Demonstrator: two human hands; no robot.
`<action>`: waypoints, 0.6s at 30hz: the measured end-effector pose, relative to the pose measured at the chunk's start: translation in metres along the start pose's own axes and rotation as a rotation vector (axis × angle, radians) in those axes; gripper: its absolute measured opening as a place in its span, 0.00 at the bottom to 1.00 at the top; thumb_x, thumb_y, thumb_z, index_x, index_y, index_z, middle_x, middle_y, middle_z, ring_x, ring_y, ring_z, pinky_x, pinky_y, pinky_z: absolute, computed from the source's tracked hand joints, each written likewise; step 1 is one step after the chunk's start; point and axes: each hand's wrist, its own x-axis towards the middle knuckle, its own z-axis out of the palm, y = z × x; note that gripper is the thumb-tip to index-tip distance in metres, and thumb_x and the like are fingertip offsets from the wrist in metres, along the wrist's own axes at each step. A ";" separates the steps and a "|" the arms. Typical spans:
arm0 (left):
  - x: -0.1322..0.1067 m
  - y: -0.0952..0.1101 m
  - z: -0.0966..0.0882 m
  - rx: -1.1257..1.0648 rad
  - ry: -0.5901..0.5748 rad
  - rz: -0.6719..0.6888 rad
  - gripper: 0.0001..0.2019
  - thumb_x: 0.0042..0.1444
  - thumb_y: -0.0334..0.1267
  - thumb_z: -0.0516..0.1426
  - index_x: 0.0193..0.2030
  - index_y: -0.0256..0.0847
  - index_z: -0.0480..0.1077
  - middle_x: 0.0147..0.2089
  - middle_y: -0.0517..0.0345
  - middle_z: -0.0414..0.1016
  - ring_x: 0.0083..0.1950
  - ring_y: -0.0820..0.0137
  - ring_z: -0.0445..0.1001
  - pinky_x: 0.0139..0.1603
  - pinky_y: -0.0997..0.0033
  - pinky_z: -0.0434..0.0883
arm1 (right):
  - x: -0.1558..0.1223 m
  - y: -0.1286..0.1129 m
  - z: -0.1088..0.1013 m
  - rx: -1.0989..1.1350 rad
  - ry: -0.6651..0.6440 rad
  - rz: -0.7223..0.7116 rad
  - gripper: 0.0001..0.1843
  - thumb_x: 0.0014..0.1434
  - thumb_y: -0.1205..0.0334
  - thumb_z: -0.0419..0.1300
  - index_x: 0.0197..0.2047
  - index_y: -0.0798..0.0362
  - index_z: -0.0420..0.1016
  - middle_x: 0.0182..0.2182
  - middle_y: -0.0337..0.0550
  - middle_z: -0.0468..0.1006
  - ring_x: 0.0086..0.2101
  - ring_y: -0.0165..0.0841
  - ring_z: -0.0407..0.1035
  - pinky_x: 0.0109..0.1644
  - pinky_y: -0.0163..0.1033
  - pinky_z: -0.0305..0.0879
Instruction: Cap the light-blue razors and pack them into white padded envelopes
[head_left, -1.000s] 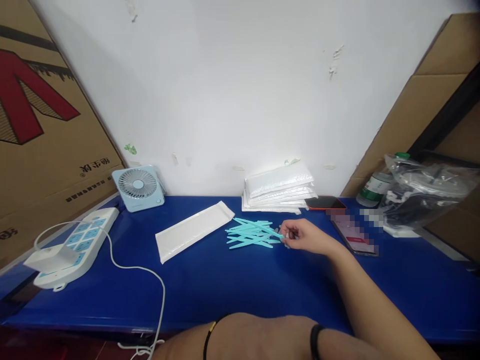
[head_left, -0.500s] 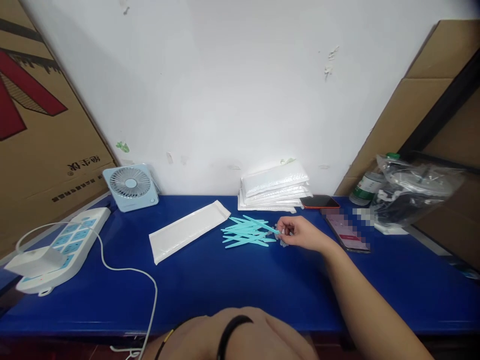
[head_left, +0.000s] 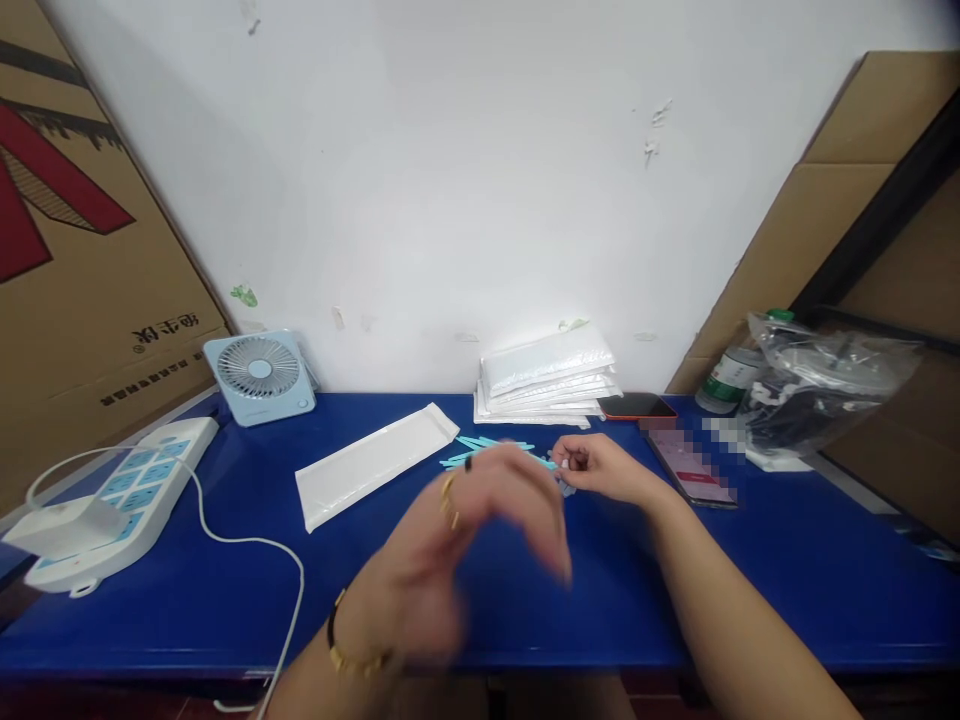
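Beyond my left hand, a loose pile of thin turquoise plastic sticks [head_left: 487, 444] lies on the blue table, partly hidden by that hand. At its right edge my right hand [head_left: 592, 464] is closed, fingertips pinching the end of one turquoise stick [head_left: 549, 463]. Small translucent pieces [head_left: 567, 486] show beneath these fingers; their kind is unclear. My left hand [head_left: 487, 540], blurred by motion, hovers over the table in front of the pile. Its fingers are curved and apart from the thumb, with nothing visible between them. Left of the pile lies a white padded mailer [head_left: 379, 465].
A stack of white padded mailers [head_left: 547, 375] leans near the wall. To its right are two phones [head_left: 637, 407], a bottle [head_left: 731, 378] and a plastic-wrapped item [head_left: 817, 380]. At left stand a small fan [head_left: 261, 378] and a power strip [head_left: 142, 510] with a trailing white cable [head_left: 247, 541].
My left hand has risen from the near table edge into the space before the pile, covering part of it. My right hand stays almost still at the pile's right side.
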 end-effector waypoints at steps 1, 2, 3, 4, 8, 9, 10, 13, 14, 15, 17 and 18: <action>0.009 -0.018 0.001 0.113 -0.013 -0.056 0.20 0.64 0.51 0.40 0.45 0.42 0.66 0.44 0.50 0.70 0.47 0.65 0.68 0.48 0.63 0.66 | 0.000 -0.002 0.000 -0.003 -0.005 -0.011 0.09 0.53 0.57 0.60 0.32 0.56 0.71 0.20 0.36 0.69 0.21 0.27 0.63 0.24 0.30 0.56; 0.017 -0.037 0.003 0.280 -0.013 -0.122 0.18 0.63 0.50 0.44 0.47 0.42 0.66 0.47 0.50 0.70 0.49 0.64 0.67 0.50 0.62 0.64 | 0.000 -0.003 0.001 -0.008 -0.007 -0.020 0.10 0.54 0.57 0.59 0.33 0.56 0.71 0.20 0.37 0.69 0.22 0.27 0.64 0.25 0.30 0.57; 0.022 -0.058 0.005 0.462 -0.033 -0.184 0.16 0.62 0.48 0.47 0.48 0.42 0.66 0.49 0.50 0.69 0.52 0.63 0.65 0.52 0.61 0.62 | 0.001 -0.005 0.002 -0.014 -0.007 -0.025 0.10 0.54 0.56 0.59 0.34 0.56 0.72 0.21 0.37 0.70 0.22 0.27 0.64 0.25 0.31 0.57; 0.025 -0.078 0.008 0.624 -0.068 -0.234 0.15 0.62 0.47 0.48 0.48 0.42 0.67 0.50 0.50 0.69 0.53 0.61 0.65 0.52 0.59 0.61 | 0.001 -0.006 0.003 -0.020 -0.002 -0.026 0.11 0.55 0.56 0.59 0.35 0.56 0.72 0.21 0.38 0.70 0.22 0.28 0.65 0.25 0.31 0.58; 0.018 -0.132 0.016 0.869 -0.345 -0.355 0.13 0.64 0.41 0.45 0.37 0.40 0.68 0.34 0.54 0.73 0.38 0.66 0.71 0.41 0.67 0.63 | 0.003 -0.008 0.006 -0.050 0.003 -0.029 0.12 0.56 0.54 0.59 0.35 0.54 0.73 0.22 0.38 0.71 0.23 0.28 0.65 0.26 0.31 0.59; 0.015 -0.137 0.016 0.870 -0.365 -0.358 0.14 0.64 0.41 0.44 0.35 0.40 0.68 0.32 0.55 0.72 0.35 0.67 0.70 0.38 0.69 0.63 | 0.003 -0.007 0.005 -0.061 -0.001 -0.036 0.12 0.56 0.53 0.58 0.35 0.54 0.73 0.23 0.39 0.72 0.23 0.28 0.66 0.26 0.31 0.59; 0.012 -0.141 0.015 0.862 -0.359 -0.363 0.15 0.64 0.41 0.44 0.33 0.40 0.67 0.30 0.55 0.71 0.33 0.68 0.70 0.35 0.70 0.62 | 0.003 -0.005 0.003 -0.075 -0.001 -0.042 0.13 0.56 0.53 0.58 0.35 0.54 0.73 0.23 0.39 0.72 0.24 0.28 0.66 0.27 0.32 0.59; 0.006 -0.144 0.007 0.778 -0.262 -0.422 0.16 0.64 0.43 0.43 0.31 0.40 0.65 0.30 0.57 0.70 0.32 0.69 0.68 0.32 0.72 0.59 | 0.002 0.006 -0.008 -0.147 0.050 -0.018 0.13 0.55 0.52 0.58 0.34 0.54 0.73 0.23 0.40 0.72 0.23 0.28 0.65 0.27 0.32 0.59; 0.005 -0.145 0.004 0.730 -0.224 -0.458 0.16 0.64 0.44 0.43 0.32 0.41 0.65 0.29 0.58 0.69 0.32 0.69 0.68 0.31 0.72 0.59 | 0.001 0.010 -0.012 -0.176 0.076 0.003 0.14 0.55 0.52 0.58 0.33 0.55 0.74 0.22 0.40 0.72 0.23 0.28 0.64 0.26 0.32 0.58; 0.004 -0.146 0.002 0.677 -0.187 -0.494 0.16 0.64 0.45 0.43 0.33 0.41 0.66 0.28 0.59 0.68 0.31 0.69 0.68 0.31 0.72 0.59 | 0.001 0.015 -0.015 -0.202 0.099 0.024 0.14 0.54 0.52 0.58 0.32 0.55 0.74 0.22 0.39 0.71 0.22 0.27 0.63 0.26 0.31 0.57; 0.001 -0.148 -0.001 0.583 -0.138 -0.544 0.17 0.64 0.46 0.42 0.35 0.42 0.66 0.27 0.60 0.67 0.31 0.70 0.67 0.31 0.72 0.60 | 0.001 0.021 -0.019 -0.222 0.126 0.053 0.14 0.54 0.52 0.59 0.31 0.55 0.74 0.21 0.38 0.70 0.22 0.27 0.62 0.25 0.31 0.56; 0.000 -0.149 -0.001 0.552 -0.121 -0.557 0.18 0.64 0.47 0.42 0.34 0.42 0.67 0.26 0.61 0.66 0.30 0.70 0.66 0.32 0.72 0.60 | 0.001 0.022 -0.020 -0.220 0.135 0.053 0.14 0.54 0.52 0.58 0.32 0.55 0.74 0.21 0.39 0.70 0.22 0.27 0.62 0.25 0.31 0.56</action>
